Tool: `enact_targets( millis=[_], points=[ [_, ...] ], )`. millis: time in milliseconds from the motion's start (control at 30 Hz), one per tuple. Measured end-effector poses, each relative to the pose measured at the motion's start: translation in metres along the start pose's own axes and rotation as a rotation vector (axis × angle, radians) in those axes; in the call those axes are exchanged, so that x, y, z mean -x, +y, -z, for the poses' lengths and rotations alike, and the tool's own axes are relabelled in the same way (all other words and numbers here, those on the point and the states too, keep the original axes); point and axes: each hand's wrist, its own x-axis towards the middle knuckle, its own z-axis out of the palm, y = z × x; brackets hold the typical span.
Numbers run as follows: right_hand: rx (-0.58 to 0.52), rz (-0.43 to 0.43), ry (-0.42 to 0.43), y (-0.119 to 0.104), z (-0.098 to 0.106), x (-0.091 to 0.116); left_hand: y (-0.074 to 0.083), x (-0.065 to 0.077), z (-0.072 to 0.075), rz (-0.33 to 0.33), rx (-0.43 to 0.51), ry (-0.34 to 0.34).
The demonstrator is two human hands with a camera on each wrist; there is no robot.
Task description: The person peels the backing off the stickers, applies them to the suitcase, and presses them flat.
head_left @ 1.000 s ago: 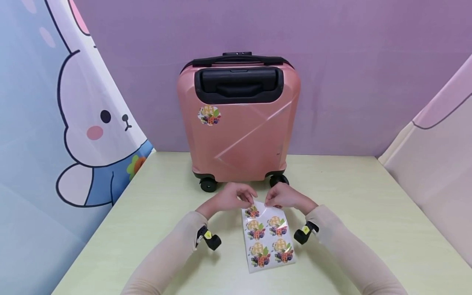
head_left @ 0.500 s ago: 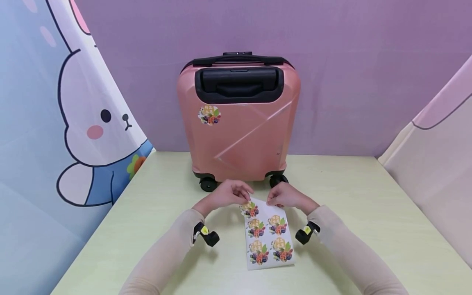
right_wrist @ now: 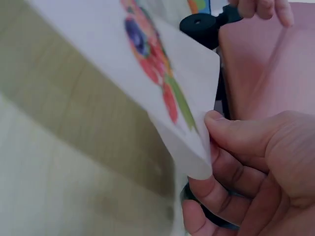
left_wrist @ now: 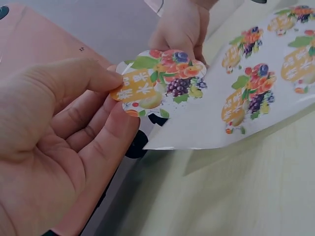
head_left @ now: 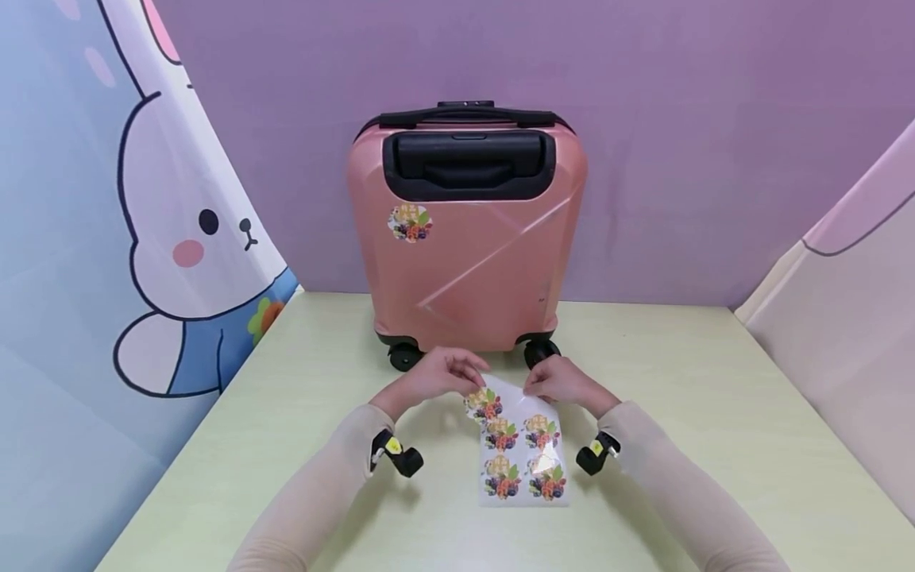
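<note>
My left hand [head_left: 439, 373] pinches a round fruit sticker [left_wrist: 170, 81] by its edge between thumb and fingers. The sticker, printed with grapes, leaves and orange lettering, overlaps the upper left of a white sticker sheet [head_left: 509, 391]; whether its far edge still touches the sheet, I cannot tell. With thumb and fingers my right hand [head_left: 565, 381] grips the sheet's top right, where the paper bends in the right wrist view. Several matching stickers remain on the sheet, which slopes above the table. Behind both hands stands a pink suitcase [head_left: 486, 270] bearing one such sticker [head_left: 411, 223] at its upper left.
The pale table [head_left: 679, 413] runs beneath everything. A purple backdrop [head_left: 679, 159] hangs behind the suitcase, and a rabbit-printed cloth [head_left: 164, 254] hangs on the left. Black wheels [head_left: 405, 357] carry the suitcase close beyond my hands. A black wrist camera [head_left: 407, 459] sits on each sleeve.
My left hand has drawn the sticker up and left, off its place in the sheet's top left corner. The sheet's near edge has risen and straightened; the right hand moved slightly right.
</note>
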Motion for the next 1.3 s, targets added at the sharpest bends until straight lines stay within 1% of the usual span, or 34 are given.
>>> enact_targets(
  millis=[133,267,467,633,733,867,1000,1100,1167,1300],
  points=[
    [0.003,-0.030,0.026,0.006,0.000,0.000,0.001,0.001,0.002,0.033,0.030,0.025],
    [0.021,-0.038,0.044,0.009,0.001,0.000,0.002,0.002,0.004,0.041,0.057,0.033],
    [0.063,-0.027,0.078,0.015,0.002,-0.001,0.006,0.004,0.006,0.058,0.094,0.008],
    [0.055,-0.038,0.096,0.017,0.003,-0.001,0.009,0.006,0.007,0.070,0.103,-0.009],
    [0.039,-0.037,0.093,0.016,0.004,0.000,0.009,0.006,0.008,0.074,0.104,-0.013],
    [0.039,-0.031,0.108,0.012,0.005,0.000,0.009,0.007,0.009,0.063,0.111,-0.022],
    [0.054,-0.019,0.153,0.008,0.006,0.001,0.010,0.008,0.010,0.062,0.118,-0.020],
    [0.049,-0.011,0.194,0.004,0.006,0.002,0.010,0.009,0.011,0.074,0.118,-0.013],
    [0.030,-0.007,0.221,0.000,0.005,0.003,0.011,0.009,0.011,0.084,0.117,-0.008],
    [-0.053,-0.012,0.268,-0.010,0.001,0.006,0.011,0.008,0.011,0.089,0.114,-0.008]
  ],
)
